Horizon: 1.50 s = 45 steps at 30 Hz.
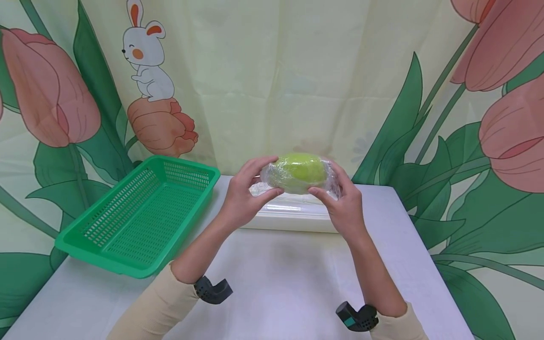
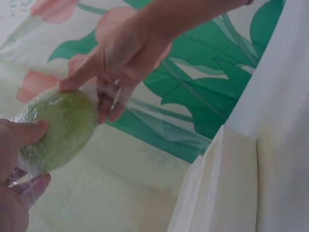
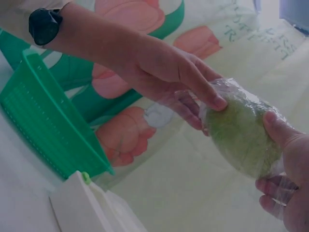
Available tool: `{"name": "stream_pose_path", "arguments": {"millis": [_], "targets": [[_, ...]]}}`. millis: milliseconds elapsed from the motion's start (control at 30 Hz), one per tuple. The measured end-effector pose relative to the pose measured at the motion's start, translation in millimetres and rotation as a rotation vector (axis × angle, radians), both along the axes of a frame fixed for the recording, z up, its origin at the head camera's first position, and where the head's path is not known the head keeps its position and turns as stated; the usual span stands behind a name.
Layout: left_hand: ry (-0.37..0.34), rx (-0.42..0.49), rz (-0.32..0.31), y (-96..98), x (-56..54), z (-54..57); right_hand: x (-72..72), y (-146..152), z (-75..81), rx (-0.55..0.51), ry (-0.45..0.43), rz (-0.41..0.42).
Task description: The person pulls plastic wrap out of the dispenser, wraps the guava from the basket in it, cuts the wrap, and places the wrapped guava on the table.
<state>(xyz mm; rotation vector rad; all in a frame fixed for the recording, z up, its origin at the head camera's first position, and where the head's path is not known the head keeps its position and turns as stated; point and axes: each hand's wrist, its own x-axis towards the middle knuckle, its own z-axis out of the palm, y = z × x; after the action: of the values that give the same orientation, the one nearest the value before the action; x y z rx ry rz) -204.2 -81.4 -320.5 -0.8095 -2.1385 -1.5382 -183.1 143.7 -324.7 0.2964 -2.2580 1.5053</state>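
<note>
An oval green fruit [image 1: 301, 170], its kind hard to tell, is wrapped in clear cling film and held up above the table. My left hand [image 1: 243, 196] grips its left end, thumb in front and fingers behind. On the opposite end, my right hand [image 1: 346, 208] holds the fruit the same way. Loose, crinkled film [image 1: 333, 182] bunches near the right fingers. Both wrist views show the thumbs pressing on the wrapped fruit [image 2: 65, 128]. Below and behind it lies a long white cling film box [image 1: 293, 223] with clear film on top, partly hidden by the hands.
To the left, a green plastic basket [image 1: 170, 257] with perforated walls sits on the white table [image 1: 276, 283]. A curtain [image 1: 276, 85] printed with tulips and a rabbit hangs right behind the table's back edge.
</note>
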Motion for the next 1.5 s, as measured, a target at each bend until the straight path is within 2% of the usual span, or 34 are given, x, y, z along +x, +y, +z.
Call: {"name": "stream_pose_path", "arguments": {"millis": [300,400,533,633,700,867,967,1067,1200,1300,1400,1500], "targets": [[0.025,0.017,-0.005,-0.8,4.2,3.7,3.8,-0.3,4.1,-0.017,0.041,0.016],[0.028,0.019,-0.008,-1.4,4.2,3.3,5.6,0.6,4.6,0.022,0.018,0.024],[0.004,0.031,-0.013,-3.0,3.0,1.0,5.8,2.7,2.8,0.074,-0.035,0.075],[-0.049,0.031,-0.010,-3.6,1.8,-1.5,3.6,3.7,-0.8,0.067,-0.041,0.109],[-0.089,0.014,0.009,-3.9,0.9,-3.2,1.5,3.6,-4.3,0.081,-0.006,0.093],[-0.176,-0.044,0.081,-4.2,-2.1,-7.1,-2.9,2.4,-14.2,0.206,0.175,0.037],[-0.240,-0.049,0.089,-3.8,-4.7,-9.1,-4.8,2.2,-19.8,0.287,0.244,0.054],[-0.327,-0.038,0.078,-2.9,-7.4,-11.8,-6.5,2.3,-25.5,0.336,0.247,0.076],[-0.444,-0.066,0.083,-2.2,-10.8,-16.2,-8.2,3.3,-32.2,0.350,0.200,0.084],[-0.483,-0.122,0.100,-2.6,-13.2,-20.1,-9.3,4.6,-35.8,0.327,0.139,0.077],[-0.440,-0.148,0.109,-3.9,-14.3,-24.3,-11.3,6.1,-38.7,0.290,0.065,0.067],[-0.263,-0.183,0.110,-5.5,-14.5,-29.1,-13.8,6.9,-40.3,0.262,0.005,0.068]]}}
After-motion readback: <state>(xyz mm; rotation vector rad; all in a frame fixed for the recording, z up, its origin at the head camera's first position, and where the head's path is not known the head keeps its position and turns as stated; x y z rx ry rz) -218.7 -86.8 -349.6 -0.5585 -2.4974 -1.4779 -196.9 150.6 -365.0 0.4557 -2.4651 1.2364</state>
